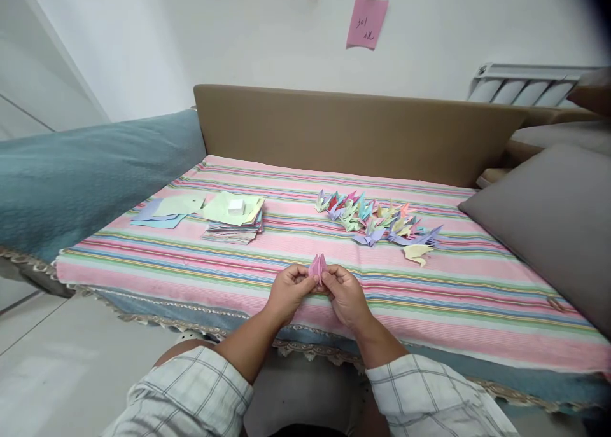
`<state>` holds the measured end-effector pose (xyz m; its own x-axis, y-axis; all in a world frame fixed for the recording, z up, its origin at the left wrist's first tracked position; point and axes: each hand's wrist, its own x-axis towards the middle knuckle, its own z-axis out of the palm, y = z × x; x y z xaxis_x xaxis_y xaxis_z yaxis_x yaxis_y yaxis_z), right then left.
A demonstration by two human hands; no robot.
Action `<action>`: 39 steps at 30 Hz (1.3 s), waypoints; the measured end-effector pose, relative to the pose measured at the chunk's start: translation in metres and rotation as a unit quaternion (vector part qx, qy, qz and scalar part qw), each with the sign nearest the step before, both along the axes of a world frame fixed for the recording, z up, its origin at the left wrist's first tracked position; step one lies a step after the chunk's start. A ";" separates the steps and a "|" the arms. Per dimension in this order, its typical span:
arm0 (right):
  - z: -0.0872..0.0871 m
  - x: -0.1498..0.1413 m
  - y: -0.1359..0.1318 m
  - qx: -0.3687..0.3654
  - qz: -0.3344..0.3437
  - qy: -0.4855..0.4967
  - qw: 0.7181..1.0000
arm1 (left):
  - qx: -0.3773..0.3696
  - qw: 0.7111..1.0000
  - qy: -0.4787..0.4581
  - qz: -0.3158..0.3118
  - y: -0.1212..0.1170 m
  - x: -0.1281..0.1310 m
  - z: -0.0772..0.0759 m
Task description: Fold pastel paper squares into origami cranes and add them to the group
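Note:
A small pink folded paper piece (317, 266) is held between both hands above the striped cloth. My left hand (289, 289) pinches its left side with fingers closed. My right hand (347, 292) pinches its right side in the same way. Behind them, to the right, lies a row of several finished paper cranes (372, 219) in mixed colours. A stack of coloured paper sheets (235, 217) sits to the left, with a small white block (236, 205) on top.
The pink striped cloth (191, 259) covers a sofa seat with a brown backrest (353, 131). Loose blue and green sheets (165, 211) lie at the far left. A teal blanket (86, 170) is left, a grey cushion (554, 227) right. A pink note (366, 22) hangs on the wall.

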<state>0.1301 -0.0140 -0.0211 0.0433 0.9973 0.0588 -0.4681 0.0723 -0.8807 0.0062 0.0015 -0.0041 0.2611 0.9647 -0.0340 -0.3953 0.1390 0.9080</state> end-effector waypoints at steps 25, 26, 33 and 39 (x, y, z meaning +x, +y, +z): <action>-0.007 0.013 0.005 0.033 0.059 -0.042 0.997 | -0.007 0.999 0.000 -0.043 0.002 -0.007 0.010; -0.007 0.013 0.005 0.038 0.064 -0.045 0.996 | -0.007 0.999 0.001 -0.054 0.002 -0.007 0.012; -0.007 0.014 0.005 0.032 0.048 -0.067 0.996 | 0.024 0.998 0.004 -0.053 -0.001 -0.007 0.013; -0.001 0.008 0.002 0.021 0.027 -0.063 0.997 | 0.046 0.998 0.025 -0.020 -0.003 -0.004 0.010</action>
<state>0.1380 -0.0119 -0.0226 -0.0201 0.9946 0.1018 -0.3585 0.0879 -0.9294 0.0025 -0.0012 0.0061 0.3003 0.9530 0.0404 -0.3450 0.0690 0.9361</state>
